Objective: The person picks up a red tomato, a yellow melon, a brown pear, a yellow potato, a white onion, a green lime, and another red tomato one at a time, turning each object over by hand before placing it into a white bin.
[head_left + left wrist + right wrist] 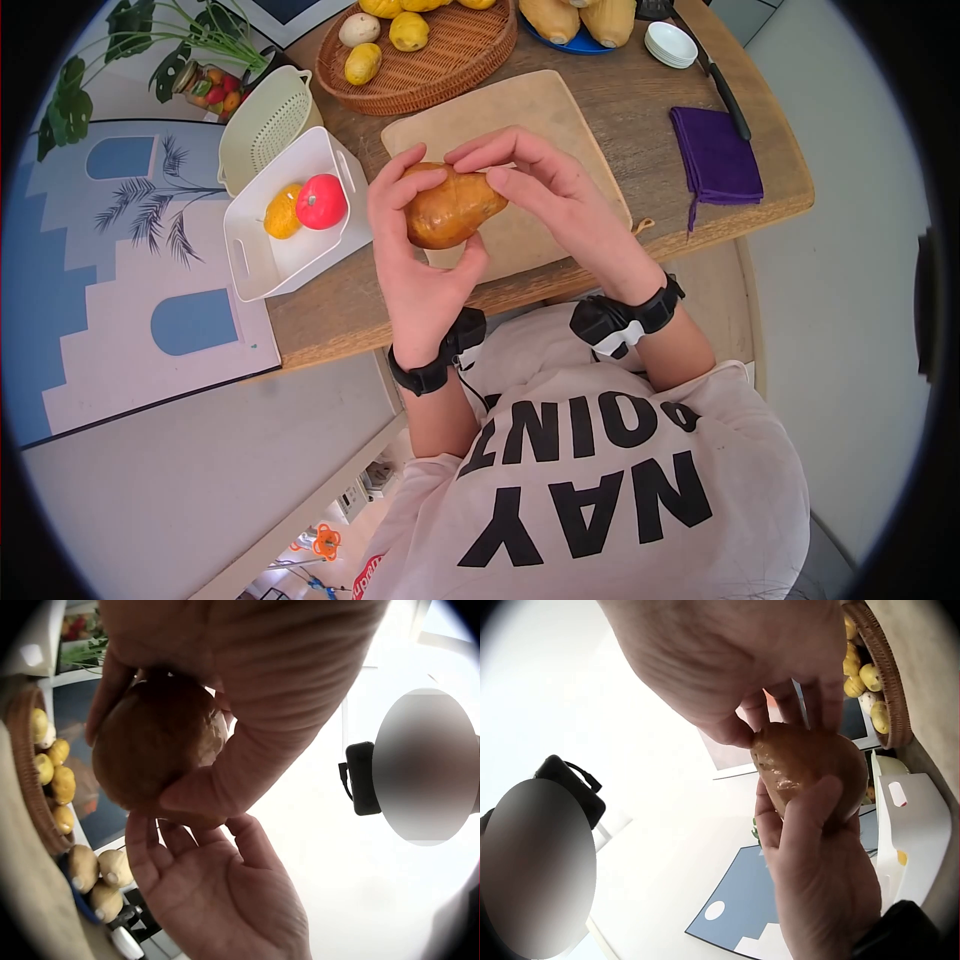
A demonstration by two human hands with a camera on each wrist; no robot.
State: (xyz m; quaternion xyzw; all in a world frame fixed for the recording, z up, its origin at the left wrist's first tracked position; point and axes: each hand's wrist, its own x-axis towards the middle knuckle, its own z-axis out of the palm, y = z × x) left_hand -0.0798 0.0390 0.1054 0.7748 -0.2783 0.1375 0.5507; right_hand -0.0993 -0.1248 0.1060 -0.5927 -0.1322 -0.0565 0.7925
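Note:
A glossy brown pear (445,212) is held in the air over the beige cutting board (535,130). My left hand (415,260) grips its wide end, with the fingers over the far side and the thumb underneath. At the narrow end, the fingertips and thumb of my right hand (560,200) pinch the pear. The left wrist view shows the underside of the pear (154,742) in shade, with the left thumb pressed along it. Shiny highlights show on the pear (795,761) in the right wrist view.
Left of the board, a white bin (330,255) holds a yellow fruit (283,212) and a red one (321,202), beside a pale green colander (285,115). Behind are a wicker tray (450,75) and a blue plate (580,42). A knife (735,105) touches a purple cloth (715,160) at right.

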